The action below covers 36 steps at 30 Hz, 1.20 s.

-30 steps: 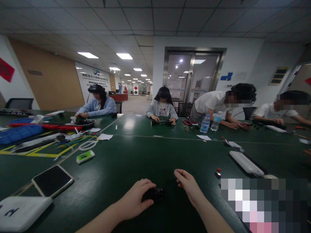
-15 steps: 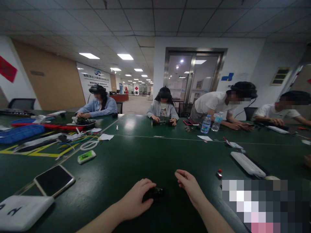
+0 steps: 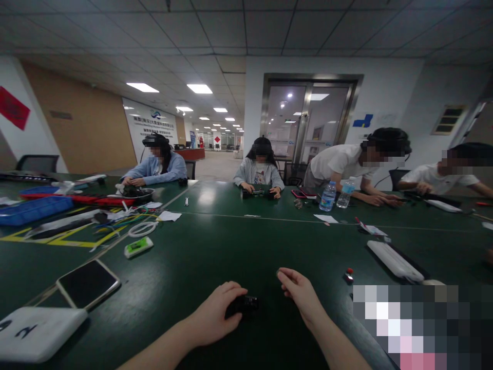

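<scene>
My left hand (image 3: 214,314) rests on the dark green table (image 3: 215,246) with its fingers wrapped round a small black part (image 3: 246,304), which sticks out to the right of the fingers. My right hand (image 3: 300,295) hovers just right of that part, fingers curled, with thumb and forefinger pinched together on something tiny that I cannot make out. The two hands are a short gap apart.
A phone (image 3: 88,283) and a white box (image 3: 36,333) lie at the near left. A green-and-white device (image 3: 137,247) and cables lie further left. A white bar (image 3: 393,259) and a small red-topped piece (image 3: 348,273) lie to the right. Several people sit across the table with two water bottles (image 3: 328,196).
The view has drifted slightly. Both hands stay almost where they were, the left still on the black part.
</scene>
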Motion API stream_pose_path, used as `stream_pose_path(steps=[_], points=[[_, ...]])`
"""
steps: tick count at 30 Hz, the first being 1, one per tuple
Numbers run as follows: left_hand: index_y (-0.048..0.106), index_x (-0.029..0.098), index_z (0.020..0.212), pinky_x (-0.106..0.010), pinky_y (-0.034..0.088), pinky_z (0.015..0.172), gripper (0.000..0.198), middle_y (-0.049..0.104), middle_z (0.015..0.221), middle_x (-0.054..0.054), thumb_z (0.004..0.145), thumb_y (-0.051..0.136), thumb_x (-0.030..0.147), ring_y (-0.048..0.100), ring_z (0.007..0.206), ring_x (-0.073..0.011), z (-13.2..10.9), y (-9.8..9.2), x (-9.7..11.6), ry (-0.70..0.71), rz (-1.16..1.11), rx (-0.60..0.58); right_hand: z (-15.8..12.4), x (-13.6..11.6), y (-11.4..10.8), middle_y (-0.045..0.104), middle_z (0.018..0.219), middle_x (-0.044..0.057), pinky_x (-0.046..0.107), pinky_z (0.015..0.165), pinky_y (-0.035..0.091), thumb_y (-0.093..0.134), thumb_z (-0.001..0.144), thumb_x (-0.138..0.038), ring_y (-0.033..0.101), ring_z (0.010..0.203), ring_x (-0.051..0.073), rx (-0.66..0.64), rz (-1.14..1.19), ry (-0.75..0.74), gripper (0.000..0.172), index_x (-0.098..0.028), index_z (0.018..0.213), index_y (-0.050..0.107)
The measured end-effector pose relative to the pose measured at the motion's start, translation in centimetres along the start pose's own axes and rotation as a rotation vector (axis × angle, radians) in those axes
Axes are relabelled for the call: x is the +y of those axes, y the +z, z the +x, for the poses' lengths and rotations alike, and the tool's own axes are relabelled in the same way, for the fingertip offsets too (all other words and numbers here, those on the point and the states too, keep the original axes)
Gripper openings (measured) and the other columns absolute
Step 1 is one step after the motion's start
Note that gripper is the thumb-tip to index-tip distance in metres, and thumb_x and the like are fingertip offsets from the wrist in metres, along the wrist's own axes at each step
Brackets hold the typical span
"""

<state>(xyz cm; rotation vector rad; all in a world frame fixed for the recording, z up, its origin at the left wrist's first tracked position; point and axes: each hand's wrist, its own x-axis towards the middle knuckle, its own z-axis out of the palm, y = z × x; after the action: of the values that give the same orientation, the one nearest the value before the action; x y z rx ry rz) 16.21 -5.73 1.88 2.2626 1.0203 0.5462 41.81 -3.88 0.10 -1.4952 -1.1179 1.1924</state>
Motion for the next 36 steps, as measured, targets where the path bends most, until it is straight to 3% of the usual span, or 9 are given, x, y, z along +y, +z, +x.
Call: stream_pose_path(steps=[5, 13, 20, 27, 36], points=[[0.052, 0.025, 0.120, -0.032, 0.037, 0.098, 0.045, 0.051, 0.120, -0.005, 0.076, 0.054, 0.020, 0.048, 0.109, -0.0181, -0.1, -0.3, 0.6, -0.009, -0.004, -0.006, -0.7, -0.7, 0.4, 0.064, 0.099, 0.006, 0.033, 0.074, 0.048, 0.061, 0.072, -0.046, 0.059, 0.091, 0.023, -0.002, -0.066, -0.041, 0.045, -0.019, 0.108, 0.060], [0.053, 0.024, 0.119, -0.033, 0.037, 0.099, 0.046, 0.050, 0.121, -0.005, 0.074, 0.055, 0.019, 0.048, 0.110, -0.0194, 0.0, -0.4, 0.9, -0.025, -0.018, -0.002, -2.3, -1.8, 1.8, 0.065, 0.097, 0.004, 0.034, 0.082, 0.047, 0.059, 0.076, -0.041, 0.059, 0.093, 0.022, -0.097, -0.168, -0.241, 0.032, -0.020, 0.101, 0.062], [0.051, 0.025, 0.122, -0.033, 0.036, 0.100, 0.048, 0.051, 0.121, -0.005, 0.074, 0.056, 0.021, 0.047, 0.111, -0.0185, 0.0, -0.4, 0.7, -0.017, -0.014, -0.011, -3.6, -2.3, 3.0, 0.064, 0.092, 0.003, 0.030, 0.076, 0.047, 0.057, 0.078, -0.034, 0.059, 0.085, 0.019, -0.203, -0.267, -0.285, 0.027, -0.020, 0.101, 0.061], [0.053, 0.024, 0.117, -0.035, 0.038, 0.097, 0.043, 0.053, 0.118, -0.005, 0.074, 0.057, 0.021, 0.048, 0.108, -0.0196, 0.1, -0.4, 0.7, -0.001, -0.020, -0.005, -5.1, -3.2, 3.9, 0.059, 0.089, 0.000, 0.026, 0.073, 0.044, 0.061, 0.075, -0.024, 0.056, 0.083, 0.016, -0.342, -0.477, -0.376, 0.013, -0.024, 0.087, 0.065], [0.053, 0.025, 0.118, -0.035, 0.038, 0.097, 0.044, 0.053, 0.117, -0.005, 0.075, 0.057, 0.021, 0.048, 0.108, -0.0191, 0.0, -0.5, 0.7, 0.004, -0.026, -0.001, -5.3, -3.2, 4.4, 0.057, 0.088, 0.000, 0.028, 0.073, 0.043, 0.060, 0.076, -0.022, 0.053, 0.083, 0.017, -0.380, -0.647, -0.373, 0.013, -0.026, 0.088, 0.064]])
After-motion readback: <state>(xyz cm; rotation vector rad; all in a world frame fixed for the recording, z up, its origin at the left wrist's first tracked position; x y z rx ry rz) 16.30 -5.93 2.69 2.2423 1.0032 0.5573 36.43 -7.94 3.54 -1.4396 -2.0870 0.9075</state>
